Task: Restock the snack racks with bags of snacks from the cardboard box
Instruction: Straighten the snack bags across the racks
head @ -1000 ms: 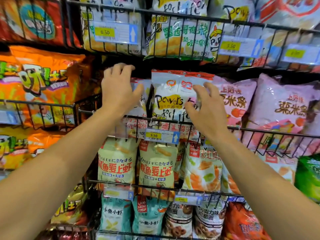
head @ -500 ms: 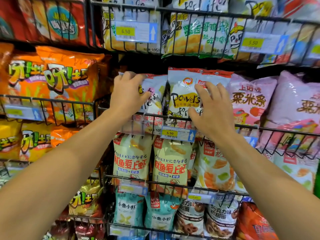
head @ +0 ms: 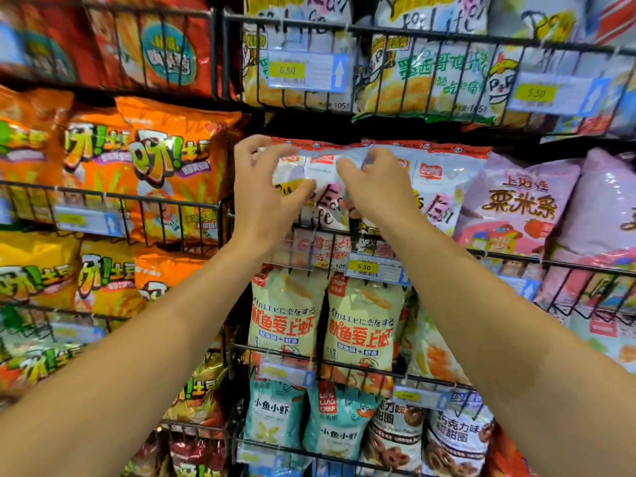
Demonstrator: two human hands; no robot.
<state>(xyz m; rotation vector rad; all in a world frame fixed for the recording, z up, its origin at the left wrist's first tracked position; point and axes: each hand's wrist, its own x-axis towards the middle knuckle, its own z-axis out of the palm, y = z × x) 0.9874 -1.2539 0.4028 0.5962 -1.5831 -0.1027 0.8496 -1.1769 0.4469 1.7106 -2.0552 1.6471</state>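
**Both hands closed in on one white bag**

Since half a second ago, the hands have been brought together from two separate bags onto one white snack bag (head: 323,187). It is gripped at its upper part by the left hand (head: 266,191), fingers curled over its 9 o'clock edge, and by the right hand (head: 375,187), fingers bent against its front. The bag stands upright in the middle wire rack (head: 516,259), long axis vertical, red top seam at 12 o'clock, just beside a matching bag (head: 444,180) at 3 o'clock.

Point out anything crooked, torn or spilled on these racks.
Nothing torn or spilled. The white bag gripped by the left hand and right hand leans slightly left, not yet squared with its neighbour.
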